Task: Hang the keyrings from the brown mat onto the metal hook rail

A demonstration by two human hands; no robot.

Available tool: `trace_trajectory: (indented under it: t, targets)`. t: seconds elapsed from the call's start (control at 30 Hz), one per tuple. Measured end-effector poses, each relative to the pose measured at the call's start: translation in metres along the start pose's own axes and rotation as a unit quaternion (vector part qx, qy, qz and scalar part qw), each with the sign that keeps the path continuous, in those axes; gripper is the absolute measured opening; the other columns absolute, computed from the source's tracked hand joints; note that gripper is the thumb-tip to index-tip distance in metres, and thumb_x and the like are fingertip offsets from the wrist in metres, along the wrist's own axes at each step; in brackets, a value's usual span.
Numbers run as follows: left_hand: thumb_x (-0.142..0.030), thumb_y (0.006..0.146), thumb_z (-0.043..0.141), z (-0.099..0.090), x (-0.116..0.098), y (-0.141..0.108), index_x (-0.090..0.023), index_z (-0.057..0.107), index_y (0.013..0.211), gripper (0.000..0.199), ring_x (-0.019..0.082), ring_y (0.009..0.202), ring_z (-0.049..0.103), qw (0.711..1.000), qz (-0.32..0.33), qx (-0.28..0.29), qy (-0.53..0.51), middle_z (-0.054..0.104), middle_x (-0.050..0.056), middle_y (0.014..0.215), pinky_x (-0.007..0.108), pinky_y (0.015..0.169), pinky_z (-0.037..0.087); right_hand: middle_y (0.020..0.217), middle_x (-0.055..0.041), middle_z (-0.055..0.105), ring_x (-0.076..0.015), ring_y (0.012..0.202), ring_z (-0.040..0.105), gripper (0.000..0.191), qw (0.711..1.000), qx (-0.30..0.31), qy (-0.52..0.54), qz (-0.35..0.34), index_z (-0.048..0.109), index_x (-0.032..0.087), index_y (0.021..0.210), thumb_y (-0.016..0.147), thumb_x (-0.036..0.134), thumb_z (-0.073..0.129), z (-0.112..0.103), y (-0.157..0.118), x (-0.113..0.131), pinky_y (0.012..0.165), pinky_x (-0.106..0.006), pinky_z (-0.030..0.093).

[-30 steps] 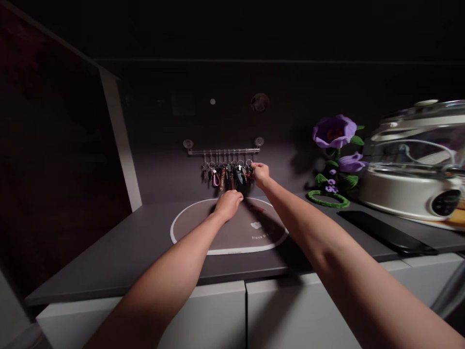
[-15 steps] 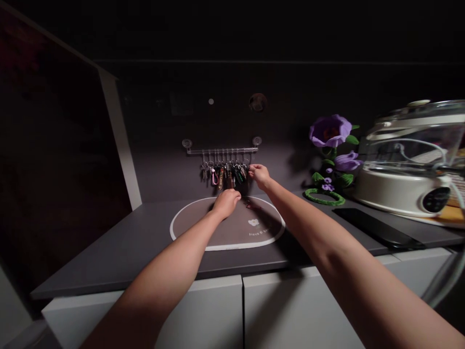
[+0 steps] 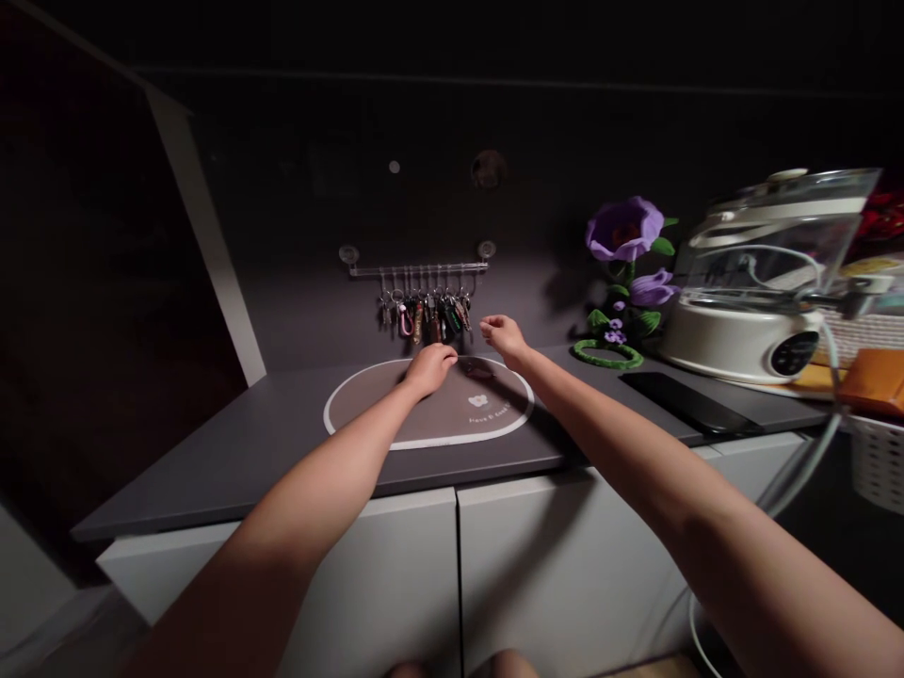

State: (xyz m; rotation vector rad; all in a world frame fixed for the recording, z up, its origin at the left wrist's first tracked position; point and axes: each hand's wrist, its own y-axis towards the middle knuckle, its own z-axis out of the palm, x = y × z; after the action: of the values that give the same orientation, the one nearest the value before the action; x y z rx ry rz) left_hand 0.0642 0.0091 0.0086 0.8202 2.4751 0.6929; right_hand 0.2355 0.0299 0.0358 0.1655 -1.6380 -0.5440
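My right hand [image 3: 503, 339] is raised in front of the wall, just right of and below the end of a row of keys. Its fingers are pinched together; whatever is between them is too small to make out. Low over the mat, my left hand [image 3: 429, 371] is closed with its fingers curled, and its grip is hidden. Several bunches of keys [image 3: 432, 311] with key rings and fobs, one pink, hang from a clear hook rail [image 3: 419, 270]. Beneath lies an oval brown mat [image 3: 367, 405] with a white rim. A small dark reddish item [image 3: 481, 371] rests on it.
To the right stand a purple crocheted flower [image 3: 622, 231] with a green ring base and a clear-topped white appliance [image 3: 734, 339] with a cable. A black phone-like slab [image 3: 688, 403] lies near the counter edge. A white basket [image 3: 879, 461] is at far right.
My right hand has drawn down and to the right, away from the hanging keys. My left hand stays nearly in place over the mat. The view has shifted slightly.
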Motion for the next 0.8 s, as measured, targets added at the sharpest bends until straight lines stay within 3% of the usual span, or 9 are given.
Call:
trace_trajectory:
  t: [0.17, 0.33, 0.63, 0.8]
  targets:
    - [-0.021, 0.081, 0.049, 0.004, 0.000, -0.002, -0.017, 0.067, 0.091, 0.020, 0.017, 0.090, 0.057, 1.000, -0.002, -0.002, -0.026, 0.065, 0.007, 0.093, 0.028, 0.084, 0.042, 0.060, 0.0025, 0.057, -0.0078, 0.055, 0.046, 0.002, 0.990, 0.043, -0.135, -0.021, 0.060, 0.016, 0.066, 0.066, 0.018, 0.060, -0.006, -0.024, -0.011, 0.062, -0.021, 0.038]
    - [-0.020, 0.079, 0.051, 0.008, 0.000, -0.003, -0.015, 0.067, 0.090, 0.019, 0.018, 0.087, 0.058, 0.999, -0.013, 0.009, -0.040, 0.066, 0.007, 0.093, 0.028, 0.082, 0.043, 0.057, 0.0013, 0.059, -0.0107, 0.057, 0.048, 0.007, 0.955, 0.089, -0.277, -0.066, 0.062, 0.018, 0.058, 0.062, 0.015, 0.067, -0.011, -0.028, -0.019, 0.063, -0.023, 0.037]
    - [-0.021, 0.077, 0.053, 0.013, 0.002, -0.003, -0.013, 0.067, 0.090, 0.021, 0.016, 0.077, 0.058, 0.994, -0.053, 0.033, -0.087, 0.067, 0.007, 0.086, 0.027, 0.074, 0.044, 0.056, -0.0002, 0.060, -0.0117, 0.056, 0.049, 0.009, 0.933, 0.126, -0.324, -0.090, 0.064, 0.019, 0.055, 0.060, 0.015, 0.071, -0.007, -0.023, -0.025, 0.060, -0.022, 0.035]
    - [-0.021, 0.076, 0.054, 0.014, 0.002, -0.004, -0.013, 0.067, 0.088, 0.020, 0.015, 0.074, 0.057, 0.994, -0.058, 0.039, -0.086, 0.067, 0.005, 0.083, 0.026, 0.072, 0.044, 0.066, -0.0027, 0.066, -0.0126, 0.062, 0.054, 0.008, 0.896, 0.160, -0.405, -0.089, 0.068, 0.018, 0.065, 0.070, 0.021, 0.064, -0.006, -0.024, -0.024, 0.061, -0.022, 0.035]
